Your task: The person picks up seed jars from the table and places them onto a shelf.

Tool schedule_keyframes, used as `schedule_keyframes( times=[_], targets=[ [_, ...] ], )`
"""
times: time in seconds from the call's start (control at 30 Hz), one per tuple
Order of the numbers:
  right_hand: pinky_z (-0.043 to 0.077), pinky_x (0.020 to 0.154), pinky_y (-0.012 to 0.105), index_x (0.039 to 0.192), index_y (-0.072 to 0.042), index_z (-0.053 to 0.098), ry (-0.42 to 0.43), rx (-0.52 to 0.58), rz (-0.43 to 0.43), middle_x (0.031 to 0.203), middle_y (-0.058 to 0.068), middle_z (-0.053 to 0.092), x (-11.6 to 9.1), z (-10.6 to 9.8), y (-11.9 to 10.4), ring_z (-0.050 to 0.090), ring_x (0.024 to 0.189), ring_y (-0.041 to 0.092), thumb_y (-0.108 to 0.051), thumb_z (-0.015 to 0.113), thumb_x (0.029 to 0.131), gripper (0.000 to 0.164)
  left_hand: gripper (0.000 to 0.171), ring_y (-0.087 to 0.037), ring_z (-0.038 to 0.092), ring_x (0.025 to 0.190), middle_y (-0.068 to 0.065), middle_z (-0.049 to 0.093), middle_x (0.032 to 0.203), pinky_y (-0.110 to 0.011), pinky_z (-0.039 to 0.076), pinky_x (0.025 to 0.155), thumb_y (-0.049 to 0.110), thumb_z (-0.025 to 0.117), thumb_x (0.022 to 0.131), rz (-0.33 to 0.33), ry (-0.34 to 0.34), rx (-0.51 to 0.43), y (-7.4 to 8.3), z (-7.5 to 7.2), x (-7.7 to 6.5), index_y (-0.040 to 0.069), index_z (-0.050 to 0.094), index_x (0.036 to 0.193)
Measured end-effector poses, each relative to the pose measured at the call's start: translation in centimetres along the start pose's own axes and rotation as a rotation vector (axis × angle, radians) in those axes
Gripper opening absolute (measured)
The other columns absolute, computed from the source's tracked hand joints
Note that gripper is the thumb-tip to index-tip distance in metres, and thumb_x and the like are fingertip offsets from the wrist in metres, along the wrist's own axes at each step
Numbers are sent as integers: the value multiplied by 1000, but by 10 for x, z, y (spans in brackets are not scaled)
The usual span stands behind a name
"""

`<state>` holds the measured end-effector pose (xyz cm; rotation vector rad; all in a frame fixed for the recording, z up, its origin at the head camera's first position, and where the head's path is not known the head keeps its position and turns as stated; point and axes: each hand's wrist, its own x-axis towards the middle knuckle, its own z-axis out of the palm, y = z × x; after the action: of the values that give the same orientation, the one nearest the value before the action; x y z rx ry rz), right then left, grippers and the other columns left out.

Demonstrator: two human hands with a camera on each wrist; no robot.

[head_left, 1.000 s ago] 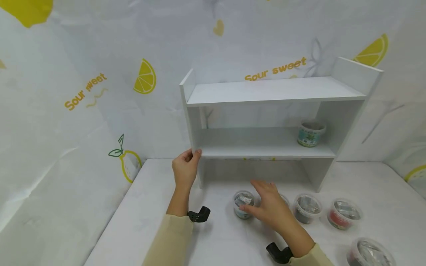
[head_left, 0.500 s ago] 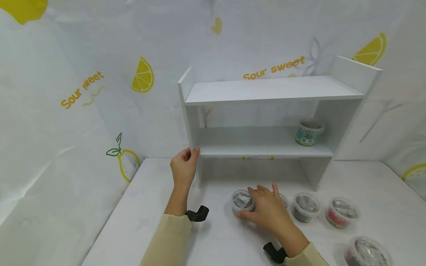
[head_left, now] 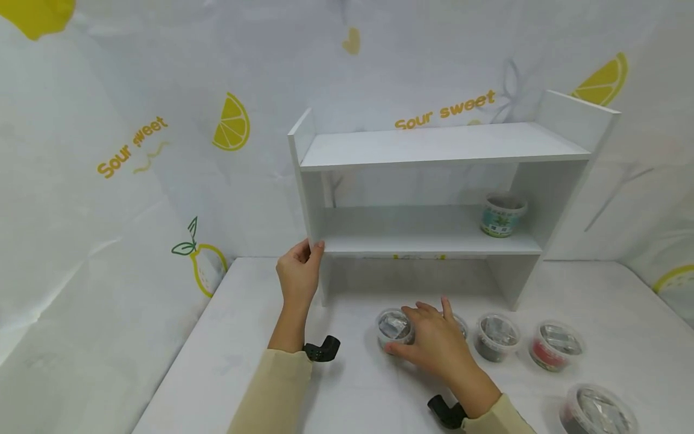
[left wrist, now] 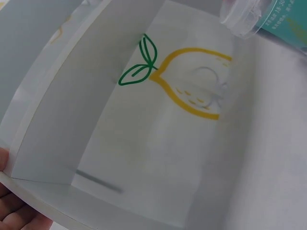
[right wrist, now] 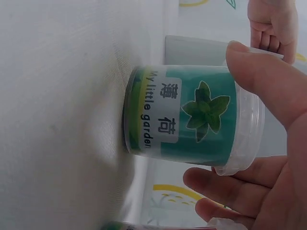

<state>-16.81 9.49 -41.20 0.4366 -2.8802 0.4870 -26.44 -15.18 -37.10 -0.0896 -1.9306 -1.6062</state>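
Observation:
My left hand [head_left: 300, 272] grips the front edge of the left side panel of a white shelf unit [head_left: 434, 246], level with its middle board. In the left wrist view, fingertips [left wrist: 24, 218] lie behind that panel. My right hand [head_left: 440, 342] holds a small clear-rimmed plastic cup [head_left: 394, 325] standing on the table before the unit. Its teal label [right wrist: 201, 112], with a mint leaf picture and "My little garden", faces the right wrist camera. The thumb [right wrist: 259, 76] presses one side near the rim, with fingers on the opposite side. Foil-like packing shows inside the cup.
A similar cup [head_left: 503, 216] stands at the right of the middle board. Right of my right hand on the white table [head_left: 217, 361] are a dark cup [head_left: 497, 337], a red-labelled cup [head_left: 556, 346] and a larger one [head_left: 598, 411]. Another cup [head_left: 461, 326] is partly hidden behind that hand.
My right hand has closed in from hovering beside the cup, thumb and fingers now against its sides. My left hand keeps its grip on the shelf unit.

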Motion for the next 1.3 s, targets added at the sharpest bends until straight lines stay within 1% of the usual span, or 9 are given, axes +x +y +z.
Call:
schedule_keyframes(
  times=[0.23, 0.33, 0.5, 0.57, 0.77, 0.93, 1.03, 1.23, 1.3],
  targets=[
    [10, 118, 63, 128, -4, 62, 61, 157, 9, 127, 15, 65, -1, -1, 0, 52, 129, 36, -57, 79, 72, 79, 27, -27, 73, 91, -20, 74, 100, -16, 55, 70, 14, 72, 91, -22, 12, 10, 0, 3, -1, -7, 72, 108],
    [10, 119, 60, 131, -5, 60, 77, 281, 36, 131, 15, 63, -1, -3, 1, 51, 130, 37, -55, 80, 73, 80, 25, -30, 73, 91, -23, 73, 100, -15, 55, 70, 9, 70, 91, -28, 11, 16, 11, 2, -3, -10, 71, 107],
    [19, 110, 73, 139, -14, 53, 9, 518, 158, 143, 12, 55, -1, -12, 0, 24, 143, 51, -54, 80, 75, 79, 25, -32, 73, 91, -24, 73, 100, -14, 54, 70, 7, 68, 91, -31, 5, 20, 37, -2, -11, -11, 70, 107],
    [25, 107, 74, 142, -17, 50, -7, 599, 199, 147, 13, 50, -1, -16, -1, 21, 144, 51, -51, 80, 77, 79, 25, -32, 73, 91, -23, 73, 100, -14, 54, 70, 8, 68, 91, -34, 3, 15, 38, -2, -11, -11, 70, 107],
    [34, 112, 57, 146, -16, 45, 26, 775, 187, 149, 17, 46, -1, -19, 1, 39, 140, 38, -40, 79, 82, 77, 23, -32, 73, 91, -23, 73, 99, -12, 53, 69, 7, 68, 91, -37, 4, -4, 38, -3, -12, -11, 70, 106],
    [52, 97, 35, 148, -19, 42, 17, 931, 209, 145, 15, 50, 0, -20, 1, 53, 130, 31, -32, 78, 85, 74, 24, -31, 73, 91, -23, 73, 99, -13, 54, 70, 7, 68, 92, -25, 8, 3, 38, -4, -11, -11, 70, 107],
    [55, 87, 25, 149, -17, 40, 21, 974, 214, 144, 18, 51, 0, -20, 0, 58, 125, 31, -30, 77, 86, 74, 24, -31, 73, 91, -23, 73, 99, -15, 55, 70, 8, 68, 92, -26, 13, 12, 37, -5, -11, -10, 70, 108],
    [54, 85, 21, 150, -16, 40, 67, 968, 225, 142, 19, 52, 0, -23, 0, 58, 123, 31, -30, 76, 88, 73, 24, -32, 73, 91, -23, 73, 99, -18, 57, 72, 7, 68, 92, -47, 15, 9, 35, -3, -11, -11, 70, 107],
    [54, 85, 20, 150, -15, 39, 89, 976, 232, 142, 19, 52, 1, -25, 1, 58, 123, 30, -28, 76, 88, 74, 24, -31, 73, 91, -23, 73, 100, -20, 57, 73, 7, 68, 91, -57, 6, -2, 28, 0, -9, -11, 70, 107]
  ],
)
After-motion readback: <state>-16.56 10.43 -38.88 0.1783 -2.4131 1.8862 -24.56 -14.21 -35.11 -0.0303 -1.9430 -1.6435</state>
